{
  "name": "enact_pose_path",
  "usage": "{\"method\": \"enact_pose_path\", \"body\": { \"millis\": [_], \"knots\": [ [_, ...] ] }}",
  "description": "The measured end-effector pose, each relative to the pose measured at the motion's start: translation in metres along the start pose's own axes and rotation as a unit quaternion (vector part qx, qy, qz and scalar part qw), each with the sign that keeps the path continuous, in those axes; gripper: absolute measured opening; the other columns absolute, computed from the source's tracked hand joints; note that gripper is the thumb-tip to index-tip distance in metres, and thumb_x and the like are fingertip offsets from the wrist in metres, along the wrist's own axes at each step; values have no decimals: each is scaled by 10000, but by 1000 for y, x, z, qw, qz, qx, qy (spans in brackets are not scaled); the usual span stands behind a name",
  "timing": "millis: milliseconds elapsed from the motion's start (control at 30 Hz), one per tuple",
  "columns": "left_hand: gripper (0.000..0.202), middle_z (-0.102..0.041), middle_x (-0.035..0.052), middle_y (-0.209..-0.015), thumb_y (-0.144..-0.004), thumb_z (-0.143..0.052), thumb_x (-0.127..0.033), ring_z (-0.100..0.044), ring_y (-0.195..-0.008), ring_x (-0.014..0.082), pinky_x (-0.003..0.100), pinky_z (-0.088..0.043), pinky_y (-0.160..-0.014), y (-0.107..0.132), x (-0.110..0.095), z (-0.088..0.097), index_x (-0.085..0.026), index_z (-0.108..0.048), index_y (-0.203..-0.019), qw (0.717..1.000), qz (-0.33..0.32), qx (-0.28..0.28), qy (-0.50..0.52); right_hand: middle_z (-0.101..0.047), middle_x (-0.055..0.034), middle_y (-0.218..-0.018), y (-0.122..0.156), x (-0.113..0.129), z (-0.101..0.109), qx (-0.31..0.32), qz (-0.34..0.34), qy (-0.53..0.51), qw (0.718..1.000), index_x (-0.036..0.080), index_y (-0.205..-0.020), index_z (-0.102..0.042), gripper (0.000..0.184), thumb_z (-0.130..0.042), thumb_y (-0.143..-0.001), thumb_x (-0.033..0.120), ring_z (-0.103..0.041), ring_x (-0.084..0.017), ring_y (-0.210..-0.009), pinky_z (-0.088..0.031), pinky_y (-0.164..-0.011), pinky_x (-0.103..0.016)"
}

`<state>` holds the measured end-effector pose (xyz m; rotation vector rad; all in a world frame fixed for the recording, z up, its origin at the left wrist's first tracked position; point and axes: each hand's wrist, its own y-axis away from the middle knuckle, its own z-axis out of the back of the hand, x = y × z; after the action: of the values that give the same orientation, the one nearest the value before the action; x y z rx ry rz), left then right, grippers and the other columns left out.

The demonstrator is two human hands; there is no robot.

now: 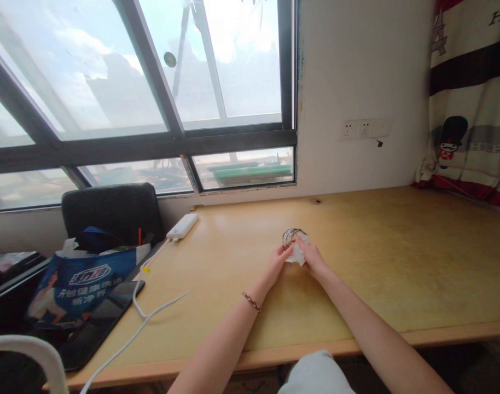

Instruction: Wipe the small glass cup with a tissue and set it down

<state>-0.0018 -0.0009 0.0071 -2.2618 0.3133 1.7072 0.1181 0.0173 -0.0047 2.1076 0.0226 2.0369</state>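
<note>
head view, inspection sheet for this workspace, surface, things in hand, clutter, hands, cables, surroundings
Surface: yellowish tabletop, round fitting near the back
Things in hand: small brown-patterned item with white sheet; exact kind unclear
Clutter: white oblong device and dark flat slab along left edge; blue bag beyond
Hands: fingers of left hand and right hand on item and sheet
Cables: white cable across the tabletop's left side
Surroundings: window, wall sockets, patterned curtain, black chair

A rounded object (290, 235) and a tissue (296, 258) are held between the fingers (286, 252) over the table (406, 262). Left of the fingers, a power strip (183, 225) is placed near the table's edge, past which a bag (86, 284) is set before a chair (110, 210). Beyond the fingers, a window (237, 131) is set to the left, while wall sockets (356, 129) and a curtain (467, 98) are found to the right.
</note>
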Motion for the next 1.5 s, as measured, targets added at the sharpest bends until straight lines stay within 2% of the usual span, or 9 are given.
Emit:
{"method": "enact_pose_path", "body": {
  "millis": [133,333,533,767,933,1067,1233,1400,1500],
  "knots": [
    [544,-647,95,-850,-691,-550,-512,-597,-729,187,287,-436,-691,0,0,2,-103,-580,-1049,999,19,-23,16,-579,-16,-540,5,4,-1,30,-36,37,998,152,-748,-609,355,-454,-731,470,-492,-108,-410,-334,-379,-195],
    [616,-600,92,-521,-695,-387,-652,-539,-472,148,268,-417,-542,-3,3,9,-106,-616,-525,991,46,-122,-40,-604,-58,-548,10,22,9,-29,213,301,929,161,-590,-620,345,-446,-750,413,-545,-171,-545,-364,-527,-242],
    [671,-501,66,-370,-703,-284,-685,-447,-370,117,243,-346,-444,-2,5,14,-149,-530,-383,994,80,-68,-36,-605,-12,-550,16,26,8,70,239,318,915,179,-592,-627,242,-490,-705,343,-530,-148,-532,-342,-504,-219],
    [705,-558,73,-491,-673,-249,-735,-510,-470,138,266,-399,-543,-7,5,17,-125,-559,-500,992,83,-86,40,-555,-10,-486,9,16,3,34,139,204,968,151,-577,-588,318,-461,-694,417,-503,-136,-460,-365,-449,-226],
    [439,-619,74,-719,-665,-518,-547,-560,-611,141,251,-429,-582,-13,14,18,-120,-592,-734,989,13,-148,-13,-576,-23,-568,1,14,4,-45,65,2,997,143,-700,-556,284,-502,-645,416,-512,-137,-438,-377,-364,-220],
    [322,-617,45,-680,-624,-630,-394,-552,-582,132,236,-422,-566,-12,19,11,-133,-612,-812,987,-4,-59,-151,-609,-40,-723,3,19,6,-74,78,-98,989,161,-876,-512,306,-519,-617,323,-574,-168,-571,-441,-414,-237],
    [437,-620,26,-684,-637,-626,-433,-513,-490,104,225,-402,-506,-4,11,-1,-134,-587,-954,988,-13,39,-152,-610,-42,-825,9,14,2,-105,124,28,986,198,-937,-455,298,-474,-647,263,-591,-179,-686,-478,-517,-252],
    [430,-510,-10,-417,-688,-529,-519,-470,-363,107,212,-344,-402,-4,7,0,-111,-581,-812,993,33,-28,-114,-591,-28,-840,13,4,-7,-119,166,90,975,210,-945,-421,300,-494,-664,287,-578,-175,-738,-471,-580,-258],
    [369,-533,-3,-453,-673,-544,-486,-474,-359,109,223,-358,-398,-6,10,3,-123,-564,-735,994,30,-70,-80,-576,-26,-836,14,2,-11,-100,171,85,977,196,-939,-396,338,-529,-647,302,-566,-161,-708,-462,-599,-257]
  ]
}}
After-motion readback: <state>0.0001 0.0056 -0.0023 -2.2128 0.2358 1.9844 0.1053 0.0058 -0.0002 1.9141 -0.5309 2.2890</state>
